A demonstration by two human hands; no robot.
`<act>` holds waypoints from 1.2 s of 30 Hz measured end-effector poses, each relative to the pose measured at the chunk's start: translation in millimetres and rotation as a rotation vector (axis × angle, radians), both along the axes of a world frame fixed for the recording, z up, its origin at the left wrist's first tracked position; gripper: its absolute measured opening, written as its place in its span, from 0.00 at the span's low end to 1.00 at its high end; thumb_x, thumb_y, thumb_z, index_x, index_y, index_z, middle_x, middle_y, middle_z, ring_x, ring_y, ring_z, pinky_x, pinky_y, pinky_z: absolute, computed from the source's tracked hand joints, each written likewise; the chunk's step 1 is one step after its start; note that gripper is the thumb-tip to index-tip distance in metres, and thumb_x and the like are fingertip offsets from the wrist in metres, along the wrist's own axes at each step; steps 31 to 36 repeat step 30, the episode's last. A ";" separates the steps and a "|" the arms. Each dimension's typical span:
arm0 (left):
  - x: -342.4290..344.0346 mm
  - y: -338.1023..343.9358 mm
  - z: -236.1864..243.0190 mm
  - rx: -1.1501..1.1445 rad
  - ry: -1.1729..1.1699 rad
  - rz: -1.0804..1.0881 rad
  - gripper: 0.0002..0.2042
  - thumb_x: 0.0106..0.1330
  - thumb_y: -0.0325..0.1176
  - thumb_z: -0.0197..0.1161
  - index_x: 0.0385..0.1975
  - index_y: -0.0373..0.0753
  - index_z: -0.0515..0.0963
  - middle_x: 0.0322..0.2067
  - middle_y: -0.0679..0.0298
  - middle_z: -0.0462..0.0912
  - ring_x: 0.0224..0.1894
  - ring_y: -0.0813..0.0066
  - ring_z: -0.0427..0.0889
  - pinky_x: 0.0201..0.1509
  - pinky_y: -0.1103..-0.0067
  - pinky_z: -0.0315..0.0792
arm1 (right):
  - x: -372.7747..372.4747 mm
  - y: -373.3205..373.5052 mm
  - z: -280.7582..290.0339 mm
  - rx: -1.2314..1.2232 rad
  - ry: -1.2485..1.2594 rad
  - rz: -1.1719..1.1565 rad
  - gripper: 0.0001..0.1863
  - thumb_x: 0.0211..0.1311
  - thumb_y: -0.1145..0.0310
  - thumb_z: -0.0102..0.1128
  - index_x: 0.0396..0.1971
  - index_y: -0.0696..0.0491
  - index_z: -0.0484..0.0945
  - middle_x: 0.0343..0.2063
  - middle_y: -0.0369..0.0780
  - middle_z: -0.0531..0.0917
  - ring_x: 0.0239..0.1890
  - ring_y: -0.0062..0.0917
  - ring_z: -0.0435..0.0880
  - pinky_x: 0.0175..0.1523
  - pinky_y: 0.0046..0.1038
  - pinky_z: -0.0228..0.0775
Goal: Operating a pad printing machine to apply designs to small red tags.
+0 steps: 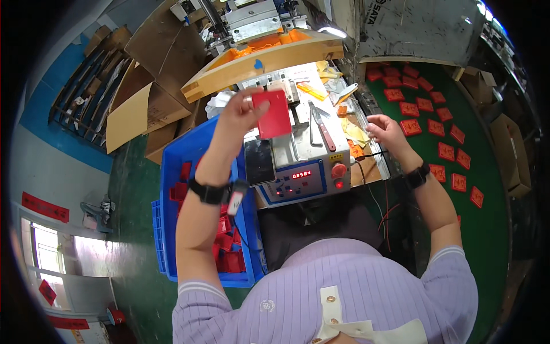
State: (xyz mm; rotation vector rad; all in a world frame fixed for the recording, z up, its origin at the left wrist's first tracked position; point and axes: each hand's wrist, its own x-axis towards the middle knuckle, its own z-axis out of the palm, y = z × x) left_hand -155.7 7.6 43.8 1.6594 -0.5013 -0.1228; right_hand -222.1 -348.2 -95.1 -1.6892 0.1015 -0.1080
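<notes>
A flat red square plastic box or lid (277, 117) is pinched at its left edge by my left hand (243, 112), with the thumb over its face. It is held up over the front of a printing machine, just below a wooden screen frame (269, 62) smeared with orange ink. My right hand (387, 133) hovers at the right of the machine with its fingers loosely bent and nothing visible in them. Near its fingertips lie a yellow ink-stained cloth (354, 131) and orange scraps. A spatula with a brown handle (326, 137) rests on top of the control box (309, 179).
A blue bin (172, 152) with several red plastic pieces stands at the left. A dark phone (259, 161) lies by the control box. At the right, several printed red pieces (409, 109) are spread over a green surface. Cardboard boxes (130, 112) stand at the far left.
</notes>
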 end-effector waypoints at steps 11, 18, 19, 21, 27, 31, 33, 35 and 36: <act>122.0 -15.3 -43.5 0.329 -0.214 0.053 0.15 0.59 0.35 0.63 0.43 0.34 0.74 0.40 0.60 0.79 0.42 0.74 0.76 0.49 0.78 0.69 | 15.0 -57.7 -108.0 0.054 0.419 -0.159 0.12 0.59 0.65 0.50 0.37 0.58 0.73 0.27 0.39 0.78 0.19 0.23 0.80 0.19 0.18 0.68; 103.8 -40.9 -21.1 1.233 -0.329 -0.143 0.35 0.67 0.60 0.33 0.65 0.38 0.51 0.65 0.51 0.53 0.68 0.57 0.49 0.69 0.64 0.42 | 14.2 -71.0 -104.0 0.118 0.480 -0.184 0.13 0.60 0.61 0.53 0.38 0.55 0.72 0.26 0.36 0.78 0.18 0.17 0.78 0.18 0.15 0.67; 105.7 -38.1 -22.3 1.236 -0.321 -0.140 0.35 0.67 0.60 0.33 0.65 0.38 0.51 0.65 0.51 0.53 0.68 0.57 0.49 0.69 0.64 0.42 | 15.0 -69.5 -103.8 0.118 0.485 -0.177 0.13 0.60 0.61 0.53 0.38 0.55 0.72 0.26 0.36 0.78 0.18 0.17 0.78 0.18 0.15 0.67; 111.8 -31.9 -24.4 1.246 -0.376 -0.192 0.35 0.67 0.60 0.33 0.65 0.38 0.51 0.65 0.51 0.52 0.68 0.58 0.48 0.69 0.64 0.41 | 16.6 -65.4 -102.2 0.101 0.463 -0.193 0.13 0.61 0.61 0.53 0.38 0.55 0.72 0.26 0.36 0.78 0.18 0.17 0.77 0.18 0.14 0.67; 68.7 -21.8 -37.2 1.029 -0.849 -0.335 0.31 0.70 0.52 0.31 0.63 0.31 0.52 0.64 0.49 0.53 0.69 0.59 0.47 0.70 0.67 0.40 | 15.8 -61.6 -107.1 0.106 0.446 -0.214 0.13 0.61 0.62 0.53 0.39 0.55 0.72 0.26 0.37 0.78 0.18 0.17 0.77 0.18 0.15 0.67; 20.3 -3.1 -12.8 0.785 -0.396 -0.819 0.30 0.70 0.50 0.38 0.63 0.31 0.52 0.64 0.50 0.55 0.68 0.61 0.49 0.70 0.69 0.42 | 16.0 -64.4 -113.0 0.083 0.432 -0.221 0.14 0.61 0.62 0.52 0.39 0.56 0.73 0.26 0.37 0.78 0.18 0.19 0.78 0.19 0.17 0.68; 20.3 -3.1 -12.8 0.785 -0.396 -0.819 0.30 0.70 0.50 0.38 0.63 0.31 0.52 0.64 0.50 0.55 0.68 0.61 0.49 0.70 0.69 0.42 | 16.0 -64.4 -113.0 0.083 0.432 -0.221 0.14 0.61 0.62 0.52 0.39 0.56 0.73 0.26 0.37 0.78 0.18 0.19 0.78 0.19 0.17 0.68; 20.3 -3.1 -12.8 0.785 -0.396 -0.819 0.30 0.70 0.50 0.38 0.63 0.31 0.52 0.64 0.50 0.55 0.68 0.61 0.49 0.70 0.69 0.42 | 16.0 -64.4 -113.0 0.083 0.432 -0.221 0.14 0.61 0.62 0.52 0.39 0.56 0.73 0.26 0.37 0.78 0.18 0.19 0.78 0.19 0.17 0.68; 20.3 -3.1 -12.8 0.785 -0.396 -0.819 0.30 0.70 0.50 0.38 0.63 0.31 0.52 0.64 0.50 0.55 0.68 0.61 0.49 0.70 0.69 0.42 | 16.0 -64.4 -113.0 0.083 0.432 -0.221 0.14 0.61 0.62 0.52 0.39 0.56 0.73 0.26 0.37 0.78 0.18 0.19 0.78 0.19 0.17 0.68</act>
